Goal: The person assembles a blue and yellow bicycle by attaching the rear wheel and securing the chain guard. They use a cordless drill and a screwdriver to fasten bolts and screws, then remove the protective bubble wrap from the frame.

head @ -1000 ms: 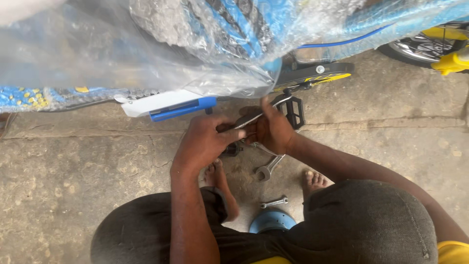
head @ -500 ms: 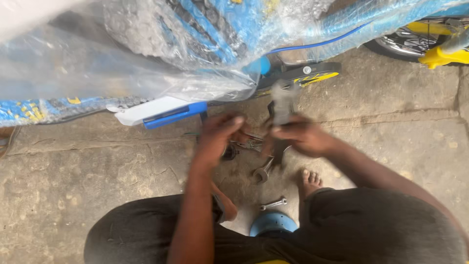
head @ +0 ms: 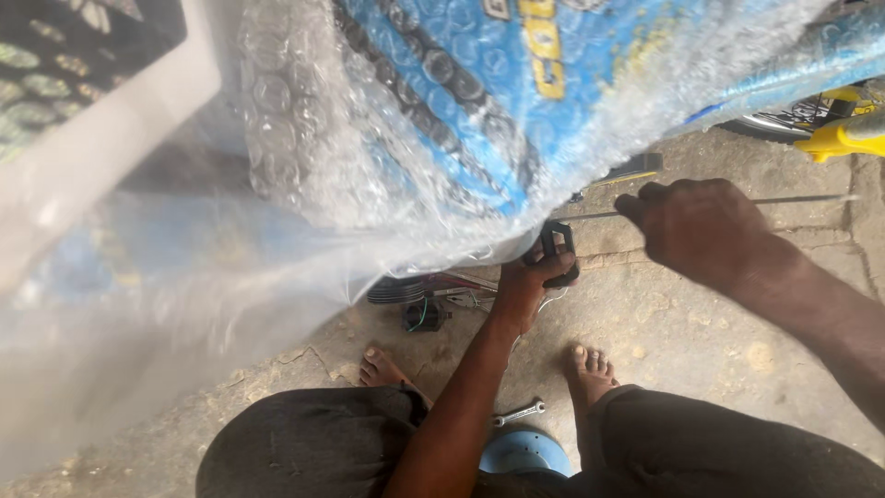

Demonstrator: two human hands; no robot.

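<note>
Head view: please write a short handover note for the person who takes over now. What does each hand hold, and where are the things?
Left hand: closed around the black pedal, under the bubble-wrapped bicycle.
Right hand: gripping a thin metal rod that runs to the right.
On the ground: wrench between the bare feet, small black parts left of the left hand, blue round object below.
Done: cannot tell whether the pedal is tight.
Left: bubble wrap is on the bicycle.

A black bicycle pedal (head: 557, 242) sits upright beneath the bubble-wrapped bicycle frame (head: 479, 111).
</note>
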